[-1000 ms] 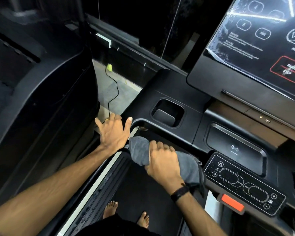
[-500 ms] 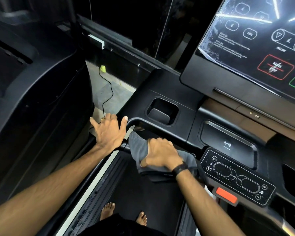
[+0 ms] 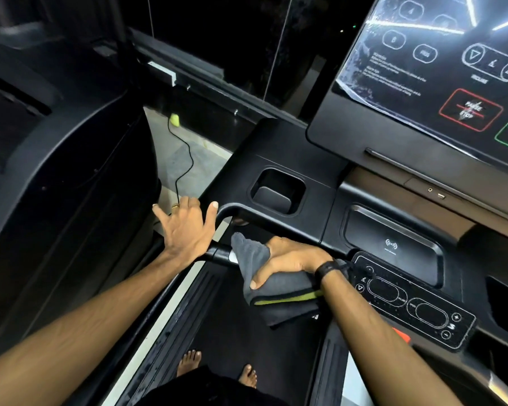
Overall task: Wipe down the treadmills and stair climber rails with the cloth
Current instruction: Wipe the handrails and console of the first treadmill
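Observation:
A grey cloth (image 3: 279,291) with a yellow-green edge is wrapped over the black front handlebar (image 3: 219,254) of the treadmill. My right hand (image 3: 288,259) grips the cloth round the bar, thumb underneath, a black band on the wrist. My left hand (image 3: 185,230) rests with spread, straight fingers on the left corner of the black console frame (image 3: 276,218), just left of the cloth. Most of the bar under the cloth is hidden.
The control pad (image 3: 417,312) with an orange-red stop tab sits right of the cloth. Above are a cup recess (image 3: 276,191), a phone tray (image 3: 393,244) and the big touchscreen (image 3: 440,68). A neighbouring black machine (image 3: 71,186) stands left; a cable (image 3: 185,162) lies on the floor between.
My right hand has rolled the cloth forward and down round the bar, so the folded yellow-green edge now hangs below. My left hand has stayed on the frame corner.

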